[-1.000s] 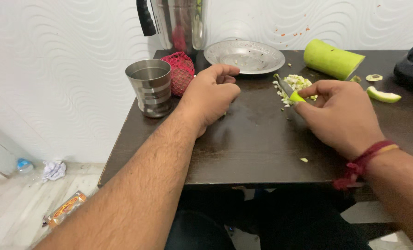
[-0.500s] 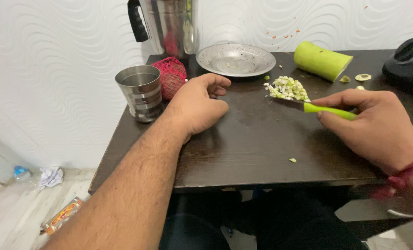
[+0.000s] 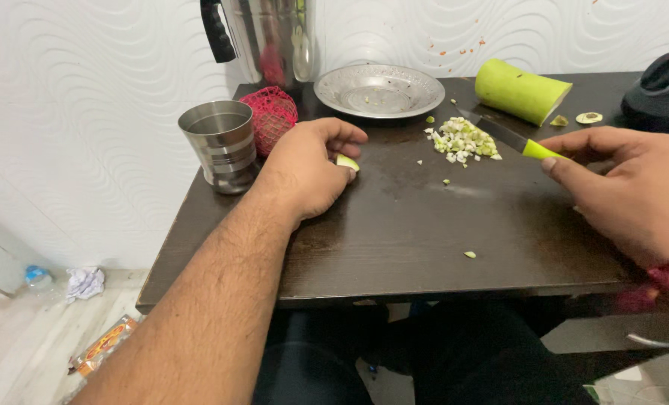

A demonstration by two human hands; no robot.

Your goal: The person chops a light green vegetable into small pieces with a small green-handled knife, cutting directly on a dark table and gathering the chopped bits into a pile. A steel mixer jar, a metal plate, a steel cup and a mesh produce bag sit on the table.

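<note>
The left hand (image 3: 308, 169) lies knuckles-up on the dark worktop (image 3: 424, 232), its grip curled over a pale green slice (image 3: 347, 162) that peeps out at the fingertips and rests on the wood. The right hand (image 3: 627, 187) has its grip pinched round the green handle of a knife (image 3: 508, 137), whose dark blade points left and up, its tip against a heap of diced vegetable (image 3: 463, 140). The heap sits between the two hands, toward the far side of the worktop.

Behind the heap stands a steel plate (image 3: 379, 90), with a few crumbs in it. To the right of the plate lies a gourd (image 3: 520, 91), its cut end facing right, and two small trimmings (image 3: 577, 118) lie just beside that end. A black appliance (image 3: 664, 86) fills the far right corner. To the left of the left hand stand a steel cup (image 3: 220, 144) and, just behind, a red net ball (image 3: 270, 115); a steel kettle (image 3: 263, 37) rises at the wall behind them. Stray bits lie on the worktop near the heap, and one bit (image 3: 469, 255) lies nearer the front edge. On the floor at the left lie a bottle (image 3: 38, 277), crumpled paper (image 3: 84, 283) and a wrapper (image 3: 102, 343).
</note>
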